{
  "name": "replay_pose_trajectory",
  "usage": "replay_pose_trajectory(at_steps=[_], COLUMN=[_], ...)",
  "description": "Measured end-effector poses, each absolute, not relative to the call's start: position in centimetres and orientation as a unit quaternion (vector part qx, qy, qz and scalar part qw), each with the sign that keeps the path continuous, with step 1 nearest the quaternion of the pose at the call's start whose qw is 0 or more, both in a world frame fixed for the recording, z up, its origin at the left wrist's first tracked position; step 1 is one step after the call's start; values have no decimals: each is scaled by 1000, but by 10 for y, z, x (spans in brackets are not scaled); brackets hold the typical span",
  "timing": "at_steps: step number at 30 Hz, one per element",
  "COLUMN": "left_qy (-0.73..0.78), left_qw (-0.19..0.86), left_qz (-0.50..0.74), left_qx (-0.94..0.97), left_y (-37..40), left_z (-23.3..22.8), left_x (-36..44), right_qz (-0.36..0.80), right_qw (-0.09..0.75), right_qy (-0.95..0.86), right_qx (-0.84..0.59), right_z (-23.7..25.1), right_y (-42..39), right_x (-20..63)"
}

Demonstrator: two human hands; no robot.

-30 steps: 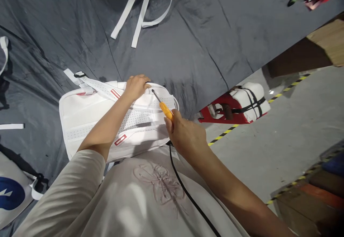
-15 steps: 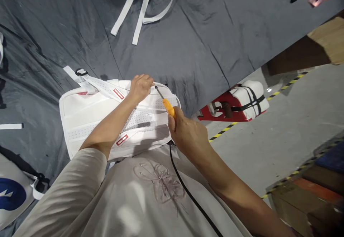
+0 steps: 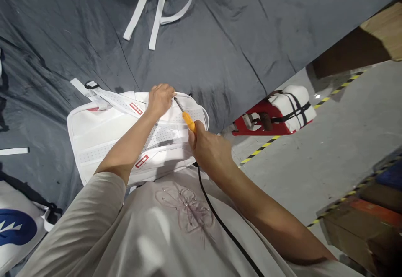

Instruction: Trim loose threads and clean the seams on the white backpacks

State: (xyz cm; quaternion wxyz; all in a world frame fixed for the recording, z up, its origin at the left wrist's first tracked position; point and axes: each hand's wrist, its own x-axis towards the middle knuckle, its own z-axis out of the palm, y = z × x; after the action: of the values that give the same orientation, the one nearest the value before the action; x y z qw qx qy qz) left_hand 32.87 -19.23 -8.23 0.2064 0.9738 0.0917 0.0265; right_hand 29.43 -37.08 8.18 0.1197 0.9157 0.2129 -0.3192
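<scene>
Backpack, white with perforated shoulder straps and small red labels, lay flat on its front at the near edge of the surface, directly ahead of the person's torso. The surface was covered by a dark grey, creased sheet that filled the upper and left parts of the view. Grey floor, marked with yellow-and-black striped tape, occupied the right part, where a red and white object bound with black straps stood just below the surface edge. Loose white webbing strips lay on the sheet well beyond the backpack, and another short strip lay at the far left. A white bag with a blue emblem sat at the lower left corner. The left hand rested on the top end of the backpack, fingers curled and pressing the fabric near the carrying loop. The right hand had its grip closed around the orange-handled tool, whose thin metal tip touched the backpack just beside the left fingertips. A black cord ran from the tool's rear across the person's shirt.
</scene>
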Motion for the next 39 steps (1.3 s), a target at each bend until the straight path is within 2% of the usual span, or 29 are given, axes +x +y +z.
replay_pose_trajectory(at_steps=[14, 21, 33, 39], left_qy=[97, 102, 86, 90], left_qw=[212, 202, 205, 206], left_qz=[44, 17, 91, 67], left_qx=[971, 974, 971, 972], left_y=[-192, -193, -190, -190], left_z=[-88, -84, -102, -98], left_x=[329, 329, 327, 327], right_qz=[-298, -298, -313, -304], right_qw=[102, 118, 135, 136], right_qy=[187, 190, 193, 193], right_qx=[930, 928, 920, 923], right_z=[82, 83, 91, 90], right_y=[-374, -368, -367, -367], right_x=[295, 295, 296, 299])
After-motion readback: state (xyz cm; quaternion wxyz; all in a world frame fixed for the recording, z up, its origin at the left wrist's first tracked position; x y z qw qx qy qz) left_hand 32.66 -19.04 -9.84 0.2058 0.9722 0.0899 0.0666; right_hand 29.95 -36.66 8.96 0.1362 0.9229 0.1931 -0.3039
